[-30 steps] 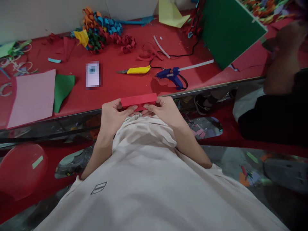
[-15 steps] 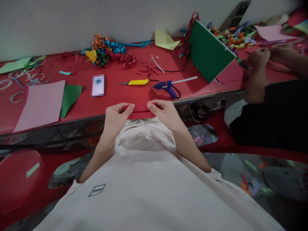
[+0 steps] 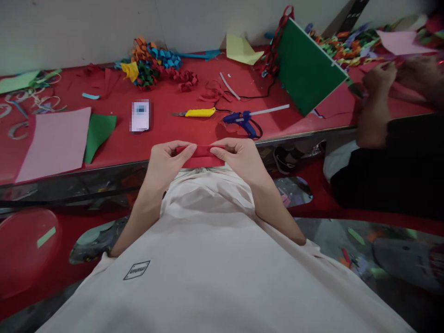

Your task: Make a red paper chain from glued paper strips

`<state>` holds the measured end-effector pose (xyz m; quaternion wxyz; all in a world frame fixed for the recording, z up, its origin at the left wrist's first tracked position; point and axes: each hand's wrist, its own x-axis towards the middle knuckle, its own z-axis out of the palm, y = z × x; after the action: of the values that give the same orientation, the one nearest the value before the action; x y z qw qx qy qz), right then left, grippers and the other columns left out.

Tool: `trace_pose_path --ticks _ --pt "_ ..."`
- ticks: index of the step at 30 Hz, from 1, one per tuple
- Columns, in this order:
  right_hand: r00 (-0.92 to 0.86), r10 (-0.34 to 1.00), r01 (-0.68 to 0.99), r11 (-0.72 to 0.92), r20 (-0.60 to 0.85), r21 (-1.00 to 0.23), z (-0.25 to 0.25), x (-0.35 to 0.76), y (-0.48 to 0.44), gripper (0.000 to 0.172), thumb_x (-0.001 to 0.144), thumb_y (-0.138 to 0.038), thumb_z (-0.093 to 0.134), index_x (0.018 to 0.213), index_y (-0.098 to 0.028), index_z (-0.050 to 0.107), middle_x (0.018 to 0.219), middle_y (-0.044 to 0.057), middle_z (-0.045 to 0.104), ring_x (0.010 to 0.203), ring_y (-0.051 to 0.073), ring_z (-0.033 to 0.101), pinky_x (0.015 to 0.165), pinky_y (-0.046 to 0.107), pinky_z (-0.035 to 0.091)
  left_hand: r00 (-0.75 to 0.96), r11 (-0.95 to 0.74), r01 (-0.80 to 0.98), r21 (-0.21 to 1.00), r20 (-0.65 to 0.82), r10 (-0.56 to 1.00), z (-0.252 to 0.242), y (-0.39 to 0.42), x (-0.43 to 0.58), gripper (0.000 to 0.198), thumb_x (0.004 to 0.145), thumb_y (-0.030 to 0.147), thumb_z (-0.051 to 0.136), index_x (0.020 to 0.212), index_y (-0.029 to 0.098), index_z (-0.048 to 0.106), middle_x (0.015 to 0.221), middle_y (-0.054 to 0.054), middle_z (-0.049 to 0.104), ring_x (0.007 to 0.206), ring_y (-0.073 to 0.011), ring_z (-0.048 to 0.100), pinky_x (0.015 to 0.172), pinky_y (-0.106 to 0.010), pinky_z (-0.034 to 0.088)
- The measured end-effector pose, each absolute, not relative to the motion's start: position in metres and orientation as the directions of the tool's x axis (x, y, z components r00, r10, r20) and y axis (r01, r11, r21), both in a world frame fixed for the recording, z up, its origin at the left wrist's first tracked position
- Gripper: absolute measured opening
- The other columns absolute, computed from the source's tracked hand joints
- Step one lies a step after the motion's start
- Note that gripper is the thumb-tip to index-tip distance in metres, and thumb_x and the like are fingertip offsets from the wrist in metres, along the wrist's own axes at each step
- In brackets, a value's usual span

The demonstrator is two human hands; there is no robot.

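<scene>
One yellow cutter (image 3: 201,112), one glue gun (image 3: 243,121)

Left hand (image 3: 169,159) and right hand (image 3: 237,157) pinch folded red paper (image 3: 203,161) | yellow knife (image 3: 200,112), blue glue gun (image 3: 241,120) on red table (image 3: 163,132) | phone (image 3: 140,115) left of knife

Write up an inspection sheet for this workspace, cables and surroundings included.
Surface: red table, bearing paper and tools.
Work in hand: red paper, apparently folded, held at the table's near edge.
Tools: yellow cutter, blade exposed; blue glue gun with a white stick inserted.
Clutter: curled paper strips, pink sheet, green paper scrap.
Hands: left hand and right hand each pinch one end of the red paper.
Cables: black cord behind the glue gun, running toward the green board.
Surroundings: another person's hands at the right; red seat at the left.
</scene>
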<state>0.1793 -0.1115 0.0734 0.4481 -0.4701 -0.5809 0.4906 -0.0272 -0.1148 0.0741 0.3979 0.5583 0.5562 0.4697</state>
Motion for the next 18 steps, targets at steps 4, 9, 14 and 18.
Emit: trace_pose_path --ticks 4,9,14,18 --pt "-0.158 0.986 0.083 0.062 0.049 -0.995 0.073 0.181 -0.113 0.022 0.083 -0.031 0.077 0.099 -0.017 0.083 0.09 0.004 0.082 0.079 0.017 0.073 0.072 0.027 0.056 -0.039 -0.105 0.271 0.957 0.12 0.992 0.078 -0.115 -0.024 0.024 0.082 0.041 0.082 0.088 0.018 0.084 0.084 -0.005 0.08 0.075 -0.0164 0.07 0.068 -0.024 0.057" --pt "-0.183 0.971 0.196 0.189 0.153 -0.962 0.079 0.178 -0.115 0.022 0.089 -0.033 0.073 0.099 -0.017 0.083 0.09 0.004 0.082 0.08 0.018 0.072 0.073 0.028 0.055 -0.008 -0.226 0.342 0.912 0.244 0.97 0.078 -0.118 -0.022 0.02 0.085 0.037 0.079 0.09 0.019 0.084 0.089 -0.005 0.081 0.082 -0.02 0.074 0.075 -0.027 0.06" --pt "-0.208 0.947 0.261 0.294 0.244 -0.919 0.082 0.178 -0.114 0.023 0.091 -0.037 0.071 0.09 -0.018 0.085 0.09 0.004 0.083 0.086 0.021 0.074 0.08 0.03 0.055 0.117 -0.328 0.439 0.836 0.309 0.944 0.083 -0.122 -0.023 0.027 0.094 0.044 0.07 0.094 0.021 0.084 0.092 -0.004 0.081 0.086 -0.0211 0.075 0.077 -0.027 0.058" --pt "-0.213 0.958 0.231 0.24 0.192 -0.943 0.078 0.189 -0.106 0.022 0.09 -0.035 0.071 0.093 -0.019 0.085 0.094 0.003 0.083 0.09 0.023 0.075 0.082 0.032 0.058 0.103 -0.277 0.409 0.869 0.258 0.961 0.084 -0.12 -0.029 0.043 0.098 0.059 0.061 0.101 0.022 0.083 0.092 -0.005 0.08 0.089 -0.0223 0.075 0.077 -0.028 0.058"
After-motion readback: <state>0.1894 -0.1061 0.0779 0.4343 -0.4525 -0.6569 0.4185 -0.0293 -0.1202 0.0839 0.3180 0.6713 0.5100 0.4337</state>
